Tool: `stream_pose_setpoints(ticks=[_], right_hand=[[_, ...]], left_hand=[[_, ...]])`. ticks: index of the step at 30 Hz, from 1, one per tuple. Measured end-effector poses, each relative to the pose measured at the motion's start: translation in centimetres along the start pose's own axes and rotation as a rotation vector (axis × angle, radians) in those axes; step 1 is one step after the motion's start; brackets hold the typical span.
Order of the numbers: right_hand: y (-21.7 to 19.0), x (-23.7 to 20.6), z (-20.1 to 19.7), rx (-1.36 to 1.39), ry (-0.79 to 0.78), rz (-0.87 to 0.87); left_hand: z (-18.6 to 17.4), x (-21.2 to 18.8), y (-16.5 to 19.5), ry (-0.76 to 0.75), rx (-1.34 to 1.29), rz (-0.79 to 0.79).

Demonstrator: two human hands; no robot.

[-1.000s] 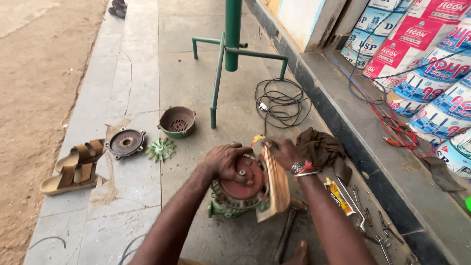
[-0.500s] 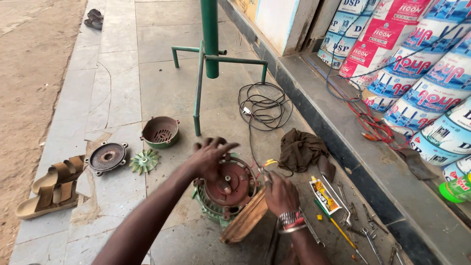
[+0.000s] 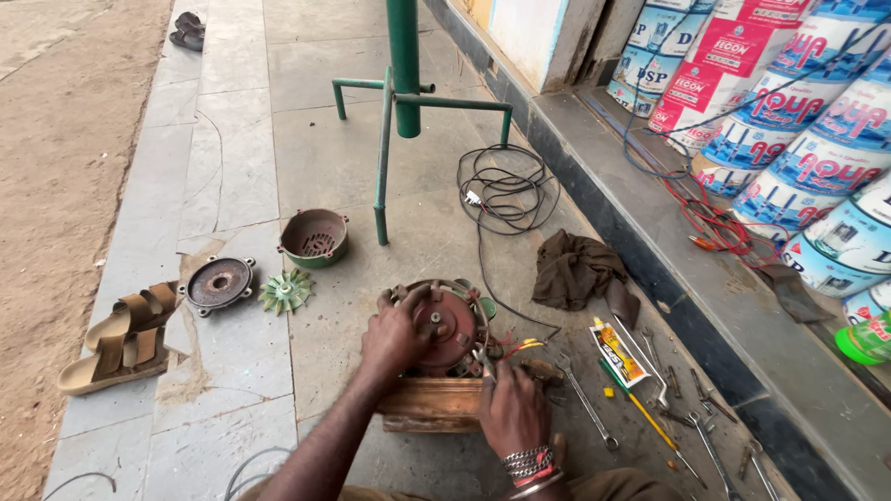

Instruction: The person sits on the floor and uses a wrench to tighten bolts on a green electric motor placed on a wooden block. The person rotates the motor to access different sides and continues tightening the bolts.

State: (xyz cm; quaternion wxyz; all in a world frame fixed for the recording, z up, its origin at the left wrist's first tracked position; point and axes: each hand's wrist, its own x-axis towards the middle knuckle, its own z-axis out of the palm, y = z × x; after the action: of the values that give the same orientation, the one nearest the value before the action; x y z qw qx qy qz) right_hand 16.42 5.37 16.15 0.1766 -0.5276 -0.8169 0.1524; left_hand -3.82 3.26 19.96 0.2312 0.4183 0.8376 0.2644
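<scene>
Wooden block (image 3: 432, 404) is laid flat on the paved floor (image 3: 232, 176) nearest the viewer, touching the base of the electric motor (image 3: 444, 327) that stands on end just behind it. The right hand (image 3: 509, 408), bangles at its wrist, is closed around a small metal tool (image 3: 482, 356) held against the motor's right edge. The left hand (image 3: 395, 332) is spread over the motor's reddish end plate, fingers gripping its rim. To the right, a spanner (image 3: 583, 401), a yellow-handled screwdriver (image 3: 639, 408) and a small carton (image 3: 616, 351) are scattered on the floor. A dark rag (image 3: 577, 267) is seen beyond them. To the left, a green fan impeller (image 3: 286, 291) lies just beside a round end cover (image 3: 219, 284), with sandals (image 3: 121, 336) near the dirt edge. Farther back, a perforated green cowl (image 3: 315, 237) is placed near a green metal stand (image 3: 401, 83), and coiled black cable (image 3: 506, 190) lies beside it. Stacked drums (image 3: 817, 139) are ranged along the raised ledge.
</scene>
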Motion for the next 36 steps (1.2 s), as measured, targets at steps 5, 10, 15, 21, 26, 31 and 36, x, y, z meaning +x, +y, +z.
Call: stream_pose_setpoints(ticks=[5,10,15,21,26,31,36], right_hand=[[0.8,-1.1,0.8,0.022,0.012,-0.101],[0.9,-2.1,2.2,0.166,-0.030,-0.245],[3.5,1.5,0.6,0.526,-0.367,-0.274],[6.4,12.9,-3.0,-0.005,0.001,-0.487],[5.0,18.4,-3.3,-0.087,0.047,-0.785],[3.9,20.1,-2.9,-0.040,-0.044,-0.975],[3.1,21.3,-1.7,0.076,-0.040,-1.111]], left_hand=[[0.6,-0.4,0.2,0.025,0.282,0.022],[0.3,-0.1,0.1,0.070,0.282,0.055],[-0.4,0.5,-0.5,0.035,0.222,0.216],[-1.1,1.1,-0.9,-0.006,0.263,0.281],[-1.3,1.5,-1.0,-0.031,0.327,0.301],[-1.4,1.7,-1.1,-0.084,0.373,0.285],[-1.6,1.9,-1.3,-0.069,0.334,0.314]])
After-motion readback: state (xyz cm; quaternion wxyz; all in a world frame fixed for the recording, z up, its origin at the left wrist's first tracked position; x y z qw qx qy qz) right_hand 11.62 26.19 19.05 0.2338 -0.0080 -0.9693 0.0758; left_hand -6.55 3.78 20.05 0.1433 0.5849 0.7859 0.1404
